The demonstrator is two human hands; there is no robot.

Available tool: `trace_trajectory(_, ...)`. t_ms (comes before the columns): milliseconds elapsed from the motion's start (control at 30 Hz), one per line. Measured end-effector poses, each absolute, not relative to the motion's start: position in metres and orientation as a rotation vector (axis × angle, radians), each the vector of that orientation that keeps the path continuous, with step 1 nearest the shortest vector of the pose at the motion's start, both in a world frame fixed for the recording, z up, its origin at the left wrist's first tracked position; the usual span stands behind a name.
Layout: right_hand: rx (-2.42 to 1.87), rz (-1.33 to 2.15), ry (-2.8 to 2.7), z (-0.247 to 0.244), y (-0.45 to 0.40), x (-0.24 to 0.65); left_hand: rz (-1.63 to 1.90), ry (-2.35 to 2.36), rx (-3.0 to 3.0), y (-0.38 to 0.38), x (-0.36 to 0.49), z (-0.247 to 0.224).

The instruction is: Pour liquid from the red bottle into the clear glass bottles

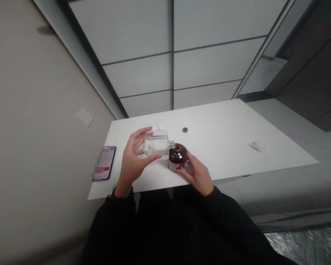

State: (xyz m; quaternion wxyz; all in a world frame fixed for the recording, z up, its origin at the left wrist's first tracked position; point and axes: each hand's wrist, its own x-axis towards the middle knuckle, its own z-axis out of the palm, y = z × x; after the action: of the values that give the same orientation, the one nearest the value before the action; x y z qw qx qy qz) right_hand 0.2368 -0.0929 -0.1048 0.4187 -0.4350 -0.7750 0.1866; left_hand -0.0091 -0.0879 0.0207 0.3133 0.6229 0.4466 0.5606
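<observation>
White table [223,125] ran in front of me, a phone [106,163] at its left edge, a crumpled tissue [257,146] off to the right, a small black disc [185,130] near the middle. I held a clear square glass bottle [156,146] tipped on its side just above the table, neck pointing right. My left hand [132,162] gripped its flat body, thumb beneath, fingers over the far side. My right hand [195,173] was closed around the dark red round cap [178,154] at the neck. Glass looked heavy, rigid, slick and breakable; flat faces seemed the safest hold.
</observation>
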Motion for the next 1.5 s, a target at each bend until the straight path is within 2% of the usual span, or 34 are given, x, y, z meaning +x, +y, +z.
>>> trace_trajectory(1500,-1.091,0.447,-1.947,-0.106,-0.092,0.235,1.376,1.2,1.759,-0.084,-0.021,0.041)
